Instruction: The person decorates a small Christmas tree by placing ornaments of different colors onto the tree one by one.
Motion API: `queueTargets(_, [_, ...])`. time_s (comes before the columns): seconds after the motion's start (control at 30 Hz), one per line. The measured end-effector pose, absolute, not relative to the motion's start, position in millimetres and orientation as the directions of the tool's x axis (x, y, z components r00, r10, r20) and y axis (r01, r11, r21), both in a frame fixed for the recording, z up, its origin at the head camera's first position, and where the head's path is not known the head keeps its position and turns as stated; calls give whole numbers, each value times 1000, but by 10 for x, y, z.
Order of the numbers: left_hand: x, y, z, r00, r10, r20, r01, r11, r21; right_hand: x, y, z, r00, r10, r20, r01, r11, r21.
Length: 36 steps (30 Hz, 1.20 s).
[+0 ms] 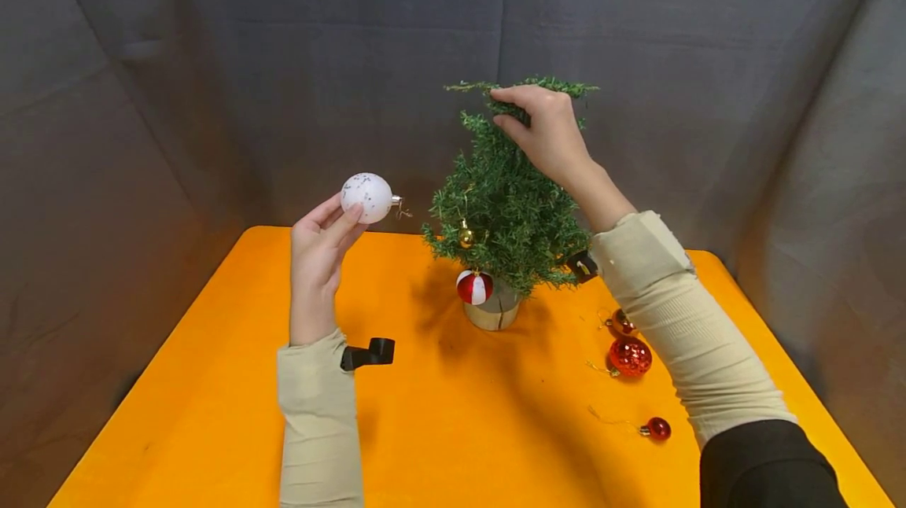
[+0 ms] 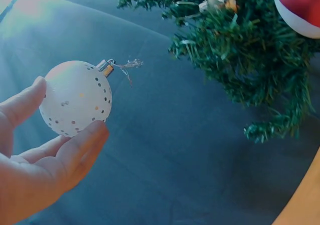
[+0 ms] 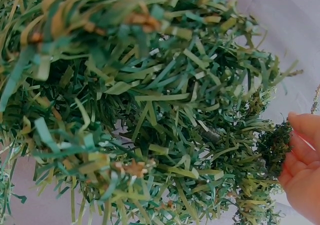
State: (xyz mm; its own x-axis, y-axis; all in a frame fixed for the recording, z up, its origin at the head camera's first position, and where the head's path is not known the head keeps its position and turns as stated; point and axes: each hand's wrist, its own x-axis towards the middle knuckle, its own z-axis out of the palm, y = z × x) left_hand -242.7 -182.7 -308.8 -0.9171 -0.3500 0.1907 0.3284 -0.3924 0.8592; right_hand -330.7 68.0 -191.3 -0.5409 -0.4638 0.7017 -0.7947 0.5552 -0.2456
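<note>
Between its thumb and fingers, my left hand (image 1: 318, 248) holds a white Christmas bauble (image 1: 366, 197) up in the air, left of the tree. Dark and shiny dots speckle the bauble (image 2: 75, 99), and its silver cap with a thin cord points right. My right hand (image 1: 548, 130) is at the top of the small artificial Christmas tree (image 1: 510, 201). In the right wrist view, the fingers (image 3: 305, 150) grip a green branch (image 3: 276, 147). Low on the tree's front hang a small gold bauble (image 1: 465, 236) and a red-and-white striped bauble (image 1: 474, 287).
The tree stands in a round pot (image 1: 491, 314) on an orange table (image 1: 439, 414). Under the right forearm lie an orange-brown bauble (image 1: 624, 322), a textured red bauble (image 1: 630, 356) and a small red bauble (image 1: 657, 428) with their cords. Grey cloth (image 1: 382, 60) encloses the table.
</note>
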Motion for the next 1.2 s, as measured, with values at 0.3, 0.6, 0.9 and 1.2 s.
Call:
queueTargets(0.3, [-2451,-1714,-2948,-915,-319,247,368,-412,834,-3312,671,-1921,-508,-456,731,-816,528,-238])
queueTargets(0.6, [-2511,-1592,-2784,-908,-299,294,399,-398,826,-3313,661,-1925,-479,-456,750,-822,533,-201])
queueTargets(0.9, [-2536,-1520,-2672,-899,-297,322,428,-437,791,-3310,669,-1929,-477,-460,749,-830,517,-212])
queueTargets(1.2, [-2543,-1474,-2617,-892,-286,349,447,-454,770,-3294,677,-1939,-479,-459,748,-823,531,-202])
